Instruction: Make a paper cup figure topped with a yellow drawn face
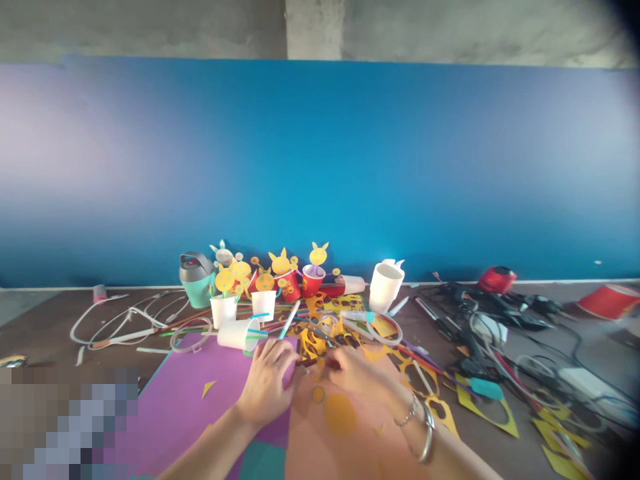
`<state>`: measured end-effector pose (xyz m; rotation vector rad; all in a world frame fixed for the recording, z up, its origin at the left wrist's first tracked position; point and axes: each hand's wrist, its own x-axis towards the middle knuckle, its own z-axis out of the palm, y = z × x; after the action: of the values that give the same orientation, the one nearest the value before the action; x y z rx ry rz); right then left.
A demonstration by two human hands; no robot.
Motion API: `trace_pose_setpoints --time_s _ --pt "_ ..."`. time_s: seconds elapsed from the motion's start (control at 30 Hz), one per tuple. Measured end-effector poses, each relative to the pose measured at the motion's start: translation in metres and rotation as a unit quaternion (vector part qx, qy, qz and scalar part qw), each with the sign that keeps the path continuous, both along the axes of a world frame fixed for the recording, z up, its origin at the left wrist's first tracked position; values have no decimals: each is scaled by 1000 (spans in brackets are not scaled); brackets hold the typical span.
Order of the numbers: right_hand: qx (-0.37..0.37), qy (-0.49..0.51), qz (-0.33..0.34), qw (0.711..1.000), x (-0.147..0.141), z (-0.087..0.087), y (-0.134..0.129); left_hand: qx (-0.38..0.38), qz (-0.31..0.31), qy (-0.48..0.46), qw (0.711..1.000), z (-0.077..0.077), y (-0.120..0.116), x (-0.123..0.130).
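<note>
Yellow paper disc (pixel 341 414) | on peach sheet (pixel 325 460) | left fingers (pixel 277 348), right fingers (pixel 334 359): cannot tell grip

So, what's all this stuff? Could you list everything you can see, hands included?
Concrete: one stretch, grey, along the top
Panel: one, blue, behind the table
Table: one, dark brown, below
Jug: one, green and grey, back left
Eared paper heads: at least five, yellow, back middle
White cups: at least four, white, back middle
Red cups: at least two, red, back middle
Purple sheet: one, purple, front left
Salmon sheet: one, salmon, front middle
Disc: one large, yellow-orange, on the salmon sheet
Paper scraps: many, yellow, mostly right
Other clutter: mixed, too tangled to count
Bracelets: two, silvery, right wrist
Left hand: one, bare, over the purple sheet
Right hand: one, bare, beyond the disc
</note>
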<state>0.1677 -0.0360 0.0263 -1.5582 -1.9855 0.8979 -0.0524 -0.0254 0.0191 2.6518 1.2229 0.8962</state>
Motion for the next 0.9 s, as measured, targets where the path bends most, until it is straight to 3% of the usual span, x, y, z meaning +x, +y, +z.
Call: trace_pose_setpoints --time_s 0.1,0.2,0.43,0.57,0.73,0.9 --pt "47 -120 -13 992 0 -2 0 -15 12 24 1000 -4 1 0" --pt "68 -178 -20 981 -5 -2 0 -29 16 30 999 -9 2 -1" --pt "89 -173 -21 981 -6 -5 1 -62 21 2 998 -9 2 2" --pt "86 -157 -12 984 -4 4 0 -89 -1 -20 996 -7 3 2" --pt "77 -148 -63 984 2 18 2 -95 -51 -26 994 -7 1 2" --pt "98 -179 -123 971 7 15 5 -98 -62 13 993 -7 0 4"
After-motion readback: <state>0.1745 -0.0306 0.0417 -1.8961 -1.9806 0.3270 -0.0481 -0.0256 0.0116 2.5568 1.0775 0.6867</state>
